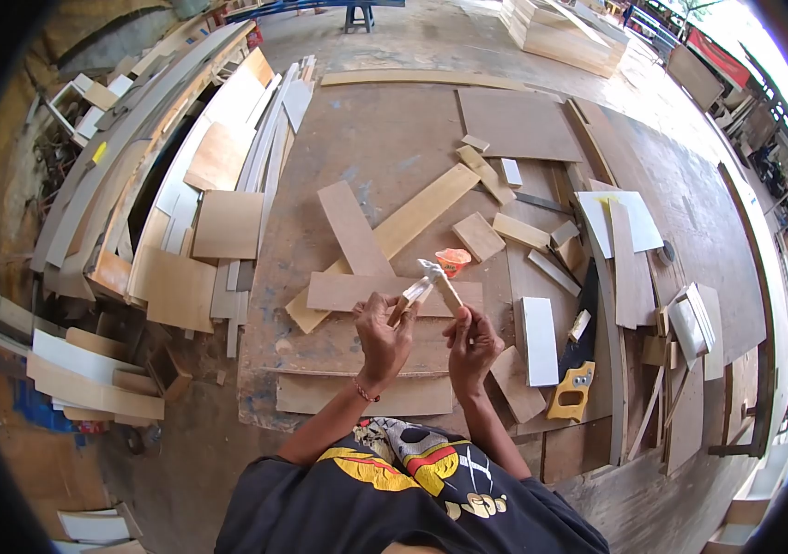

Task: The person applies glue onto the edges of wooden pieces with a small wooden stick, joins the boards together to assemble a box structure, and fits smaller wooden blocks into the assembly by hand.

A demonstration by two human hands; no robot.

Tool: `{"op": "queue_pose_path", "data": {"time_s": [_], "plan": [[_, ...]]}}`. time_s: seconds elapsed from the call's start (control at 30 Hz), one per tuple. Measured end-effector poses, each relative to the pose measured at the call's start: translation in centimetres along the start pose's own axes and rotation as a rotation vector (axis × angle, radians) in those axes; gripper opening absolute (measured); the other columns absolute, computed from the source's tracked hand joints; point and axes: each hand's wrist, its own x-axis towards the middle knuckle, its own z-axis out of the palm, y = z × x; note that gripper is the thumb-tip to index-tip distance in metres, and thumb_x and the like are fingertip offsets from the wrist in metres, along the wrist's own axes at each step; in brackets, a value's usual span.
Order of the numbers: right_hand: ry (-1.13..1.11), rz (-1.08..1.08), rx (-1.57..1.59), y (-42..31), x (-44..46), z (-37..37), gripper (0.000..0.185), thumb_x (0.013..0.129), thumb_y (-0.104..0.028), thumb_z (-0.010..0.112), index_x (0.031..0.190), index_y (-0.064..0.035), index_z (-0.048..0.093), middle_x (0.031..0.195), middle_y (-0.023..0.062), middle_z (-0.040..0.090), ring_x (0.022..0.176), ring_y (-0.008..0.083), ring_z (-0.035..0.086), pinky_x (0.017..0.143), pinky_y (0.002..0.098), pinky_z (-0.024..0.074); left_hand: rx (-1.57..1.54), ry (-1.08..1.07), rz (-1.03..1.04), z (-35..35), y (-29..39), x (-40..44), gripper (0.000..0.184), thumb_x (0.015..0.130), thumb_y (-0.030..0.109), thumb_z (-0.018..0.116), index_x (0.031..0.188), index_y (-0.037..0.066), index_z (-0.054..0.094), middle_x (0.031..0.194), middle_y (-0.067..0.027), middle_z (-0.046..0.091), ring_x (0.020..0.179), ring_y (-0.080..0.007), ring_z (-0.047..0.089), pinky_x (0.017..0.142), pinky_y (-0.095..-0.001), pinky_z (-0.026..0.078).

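Observation:
My left hand (384, 340) is closed on a small light strip (418, 293) that points up and to the right. Closed too, my right hand (472, 348) grips a thin wooden stick (448, 293). Whitish paste (432, 270) covers the upper ends, where the two pieces meet. Just behind them is a small orange cup (452, 261). Beneath lies a flat board (338, 292), with a longer plank (421, 210) running diagonally and another board (355, 226) leaning across it.
A yellow-handled saw (571, 391) lies at the right near edge, beside a white block (539, 341). Several wood offcuts, such as a short block (479, 236), lie farther right. Stacked panels (228, 224) stand at the left. A white sheet (620, 222) is at the right.

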Motion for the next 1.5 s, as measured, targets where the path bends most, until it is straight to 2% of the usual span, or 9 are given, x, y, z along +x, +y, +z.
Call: {"op": "queue_pose_path", "data": {"time_s": [0.17, 0.33, 0.47, 0.67, 0.93, 1.03, 1.2, 1.37, 1.5], "plan": [[0.069, -0.092, -0.171, 1.1, 0.8, -0.5, 0.016, 0.092, -0.015, 0.056, 0.091, -0.0008, 0.062, 0.054, 0.0021, 0.055, 0.047, 0.0042, 0.049, 0.043, 0.0199, 0.0360, 0.126, -0.029, 0.144, -0.4, -0.2, 0.1, 0.013, 0.074, 0.007, 0.068, 0.083, 0.005, 0.059, 0.077, -0.0064, 0.057, 0.071, -0.0217, 0.054, 0.076, -0.0324, 0.033], [0.058, -0.107, -0.252, 1.2, 0.6, -0.9, 0.015, 0.091, -0.015, 0.057, 0.089, -0.0023, 0.063, 0.054, 0.0031, 0.055, 0.048, 0.0055, 0.051, 0.043, 0.0215, 0.0373, 0.170, 0.007, 0.292, -0.4, -0.8, 0.4, 0.011, 0.074, 0.005, 0.068, 0.082, 0.004, 0.060, 0.074, -0.0063, 0.058, 0.068, -0.0205, 0.054, 0.073, -0.0323, 0.035], [-0.016, -0.192, -0.308, 1.4, -0.5, -0.9, 0.008, 0.088, -0.011, 0.058, 0.092, -0.0059, 0.063, 0.058, 0.0028, 0.059, 0.050, 0.0135, 0.056, 0.046, 0.0257, 0.0412, 0.215, -0.020, 0.321, -0.4, -1.5, 0.3, 0.020, 0.070, 0.002, 0.066, 0.088, 0.007, 0.060, 0.079, -0.0036, 0.059, 0.073, -0.0197, 0.056, 0.078, -0.0353, 0.031], [-0.068, -0.267, -0.289, 0.6, -0.5, -0.5, 0.007, 0.087, -0.011, 0.059, 0.092, -0.0072, 0.063, 0.057, 0.0022, 0.058, 0.049, 0.0147, 0.055, 0.047, 0.0269, 0.0395, 0.209, -0.037, 0.313, -0.6, -1.6, 0.3, 0.019, 0.070, 0.002, 0.066, 0.087, 0.007, 0.060, 0.078, -0.0037, 0.059, 0.072, -0.0202, 0.055, 0.077, -0.0352, 0.031], [0.032, -0.072, -0.277, 2.0, 0.9, -0.4, 0.011, 0.089, -0.015, 0.058, 0.091, -0.0060, 0.064, 0.055, 0.0043, 0.057, 0.047, 0.0123, 0.055, 0.047, 0.0266, 0.0412, 0.186, -0.029, 0.283, -0.6, -1.1, 0.3, 0.016, 0.072, 0.004, 0.066, 0.087, 0.007, 0.061, 0.076, -0.0046, 0.059, 0.070, -0.0204, 0.056, 0.076, -0.0339, 0.032], [-0.023, -0.335, -0.380, 1.7, -0.3, -0.1, 0.010, 0.085, -0.008, 0.059, 0.094, -0.0087, 0.063, 0.057, 0.0002, 0.058, 0.047, 0.0162, 0.054, 0.054, 0.0298, 0.0403, 0.201, -0.044, 0.250, -0.4, -1.3, 0.3, 0.017, 0.071, 0.004, 0.067, 0.086, 0.007, 0.060, 0.076, -0.0039, 0.058, 0.070, -0.0203, 0.055, 0.076, -0.0348, 0.032], [-0.056, -0.412, -0.361, 1.3, -0.5, 0.1, 0.010, 0.084, -0.007, 0.061, 0.094, -0.0084, 0.063, 0.060, 0.0005, 0.061, 0.050, 0.0151, 0.057, 0.054, 0.0284, 0.0403, 0.269, -0.030, 0.295, -0.3, -2.2, 0.4, 0.014, 0.073, 0.006, 0.067, 0.085, 0.008, 0.060, 0.074, -0.0035, 0.058, 0.067, -0.0203, 0.055, 0.075, -0.0351, 0.032], [0.053, -0.389, -0.455, 2.9, 0.5, -0.6, 0.013, 0.085, -0.008, 0.060, 0.098, -0.0086, 0.063, 0.066, 0.0012, 0.064, 0.057, 0.0148, 0.062, 0.057, 0.0278, 0.0407, 0.187, 0.007, 0.177, -0.2, -1.4, 0.8, 0.014, 0.073, 0.010, 0.071, 0.077, 0.006, 0.058, 0.068, -0.0055, 0.058, 0.062, -0.0217, 0.053, 0.071, -0.0335, 0.033], [0.060, -0.430, -0.488, 3.5, 0.2, -0.8, 0.016, 0.085, -0.006, 0.059, 0.101, -0.0088, 0.063, 0.069, 0.0009, 0.066, 0.060, 0.0144, 0.063, 0.058, 0.0280, 0.0404, 0.163, -0.017, 0.136, -0.1, -1.7, 0.6, 0.013, 0.074, 0.008, 0.068, 0.084, 0.006, 0.061, 0.070, -0.0042, 0.056, 0.064, -0.0205, 0.053, 0.074, -0.0341, 0.032]]}}
